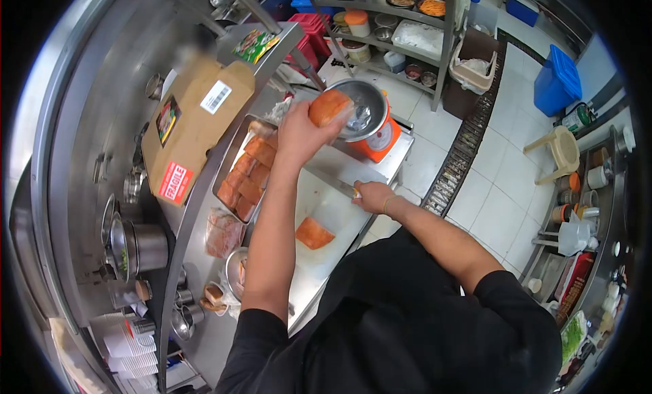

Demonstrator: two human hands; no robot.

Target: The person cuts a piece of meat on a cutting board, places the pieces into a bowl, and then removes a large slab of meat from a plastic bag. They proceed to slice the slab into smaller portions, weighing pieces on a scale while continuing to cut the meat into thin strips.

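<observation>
My left hand [303, 132] is closed around a piece of salmon [331, 107], held up beside a steel bowl [372, 98]. That bowl sits on an orange kitchen scale [380, 141]. My right hand [375, 196] grips a knife [343, 187] by its handle, low over the right edge of a white cutting board [324, 207]; the blade points away to the upper left. Another salmon piece [315, 233] lies on the board. Left of the board, a metal tray [219, 178] holds several salmon portions, partly behind my left forearm.
A cardboard box [197, 132] marked fragile rests on the raised shelf at left. A plastic-wrapped pack [224, 232] lies below the tray. Beyond the counter are a storage rack [380, 37], a bin [472, 64], a floor drain grate [454, 166] and a beige stool [558, 149].
</observation>
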